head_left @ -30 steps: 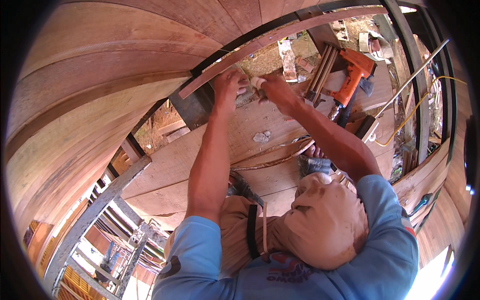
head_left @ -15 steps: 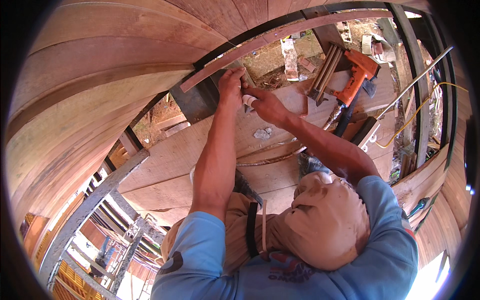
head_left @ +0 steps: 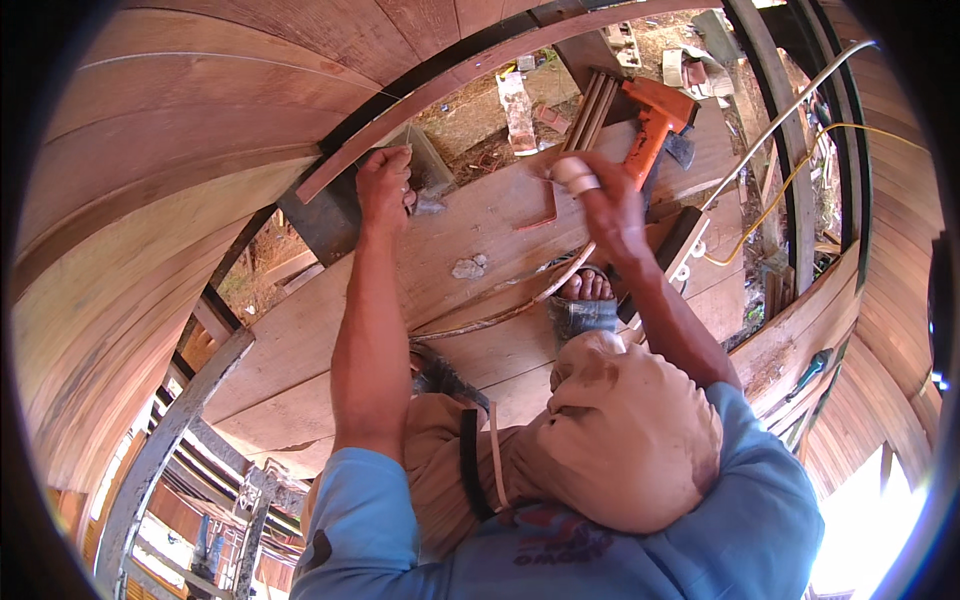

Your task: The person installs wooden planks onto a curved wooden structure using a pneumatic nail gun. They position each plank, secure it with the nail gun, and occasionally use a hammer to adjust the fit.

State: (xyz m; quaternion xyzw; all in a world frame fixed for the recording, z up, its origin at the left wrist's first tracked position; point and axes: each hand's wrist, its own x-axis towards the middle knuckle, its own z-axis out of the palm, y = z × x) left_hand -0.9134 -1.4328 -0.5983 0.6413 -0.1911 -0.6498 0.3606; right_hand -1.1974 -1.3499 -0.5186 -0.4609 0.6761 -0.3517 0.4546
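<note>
My left hand (head_left: 385,188) is closed with its fingers curled, close to the near end of a reddish wooden strip (head_left: 345,160). What it holds, if anything, is hidden. A small clear or greyish scrap (head_left: 430,203) shows just beside its fingers. My right hand (head_left: 598,195), smeared by motion, is over the planks to the right, with a white wrap around a finger. Just beyond it lies an orange nail gun (head_left: 652,135), its long magazine (head_left: 592,110) pointing away at the left. I cannot make out whether the right hand touches the gun.
Wide wooden planks (head_left: 480,250) form the platform under me, with a hose (head_left: 500,317) and a pale crumpled lump (head_left: 468,267) on them. Curved board walls rise at left and far side. Gaps beside dark beams (head_left: 800,200) show debris-strewn ground. A yellow cord (head_left: 775,205) runs at right.
My hands, together half a second ago, are now apart: the right has swung right toward the nail gun, while the left stays near the strip's end. The whole view has shifted somewhat.
</note>
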